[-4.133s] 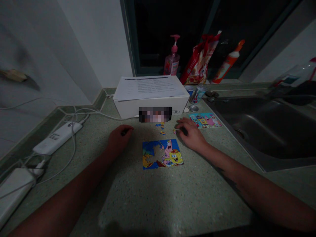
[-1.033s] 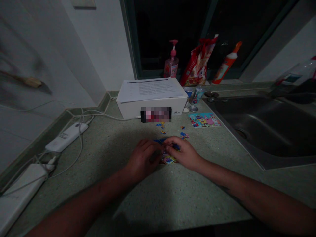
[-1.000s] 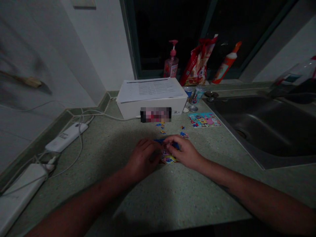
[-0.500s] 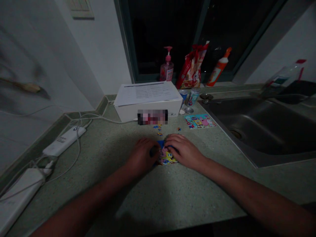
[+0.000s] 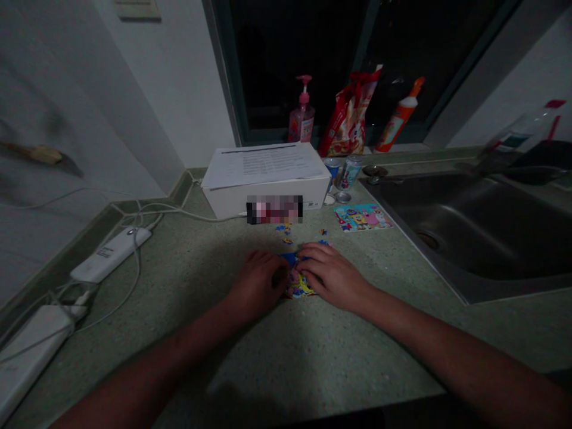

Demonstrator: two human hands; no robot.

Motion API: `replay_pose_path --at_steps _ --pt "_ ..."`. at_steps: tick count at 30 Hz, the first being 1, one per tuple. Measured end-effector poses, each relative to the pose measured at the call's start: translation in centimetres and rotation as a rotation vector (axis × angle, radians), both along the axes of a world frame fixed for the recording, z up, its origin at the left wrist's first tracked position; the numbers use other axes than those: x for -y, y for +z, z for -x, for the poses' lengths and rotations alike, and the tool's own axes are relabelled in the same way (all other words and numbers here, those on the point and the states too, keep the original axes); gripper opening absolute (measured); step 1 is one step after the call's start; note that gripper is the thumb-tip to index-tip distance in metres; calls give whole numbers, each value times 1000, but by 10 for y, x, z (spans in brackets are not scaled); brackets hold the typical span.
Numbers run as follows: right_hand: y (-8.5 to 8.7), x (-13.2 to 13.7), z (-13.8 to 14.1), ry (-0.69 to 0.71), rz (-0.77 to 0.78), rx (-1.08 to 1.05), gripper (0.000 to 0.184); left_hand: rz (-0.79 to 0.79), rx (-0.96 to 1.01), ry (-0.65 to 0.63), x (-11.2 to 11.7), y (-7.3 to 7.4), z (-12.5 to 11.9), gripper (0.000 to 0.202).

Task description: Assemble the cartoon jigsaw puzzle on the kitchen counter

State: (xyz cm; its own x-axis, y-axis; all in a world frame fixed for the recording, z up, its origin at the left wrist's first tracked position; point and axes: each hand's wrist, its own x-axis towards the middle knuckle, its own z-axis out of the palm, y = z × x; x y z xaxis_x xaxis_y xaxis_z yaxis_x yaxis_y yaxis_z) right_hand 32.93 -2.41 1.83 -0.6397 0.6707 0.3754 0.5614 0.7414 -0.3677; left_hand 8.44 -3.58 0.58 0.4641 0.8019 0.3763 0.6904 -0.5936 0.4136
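A small, partly assembled jigsaw puzzle (image 5: pixel 300 286) with a bright cartoon picture lies on the counter between my hands. My left hand (image 5: pixel 258 279) is curled at its left edge, thumb and fingertips closed on that side. From the right, my right hand (image 5: pixel 334 275) reaches over the puzzle with bent fingers, the thumb and forefinger close together on it. Whatever lies under those fingertips is hidden. Beyond the hands are several loose jigsaw pieces (image 5: pixel 287 241), and a blue piece (image 5: pixel 325 243) shows just past my right knuckles.
A cartoon picture card (image 5: pixel 363 218) lies near the sink (image 5: pixel 465 295). Behind stand a white box (image 5: pixel 268 199) with a paper on top, a blurred-out device (image 5: pixel 274 210), and cans (image 5: pixel 351 173). White power strips (image 5: pixel 109 255) with cables lie at left.
My view has shifted slightly. My right hand has moved a little left over the puzzle and covers more of it. The blue piece past its knuckles now shows.
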Motion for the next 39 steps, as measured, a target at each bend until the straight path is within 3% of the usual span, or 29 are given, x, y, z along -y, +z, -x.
replay_pose_path --at_steps 9,19,25,39 --pt "0 1 1 3 -17 35 23 46 4 3 -1 2 -1 22" --pt "2 2 1 3 -44 43 21 165 -53 55 3 16 -2 22" --pt "-1 0 -1 -6 -48 26 23 87 15 100 -3 13 7 18" --pt "-3 0 0 -5 -57 37 22 111 4 33 -1 7 0 23"
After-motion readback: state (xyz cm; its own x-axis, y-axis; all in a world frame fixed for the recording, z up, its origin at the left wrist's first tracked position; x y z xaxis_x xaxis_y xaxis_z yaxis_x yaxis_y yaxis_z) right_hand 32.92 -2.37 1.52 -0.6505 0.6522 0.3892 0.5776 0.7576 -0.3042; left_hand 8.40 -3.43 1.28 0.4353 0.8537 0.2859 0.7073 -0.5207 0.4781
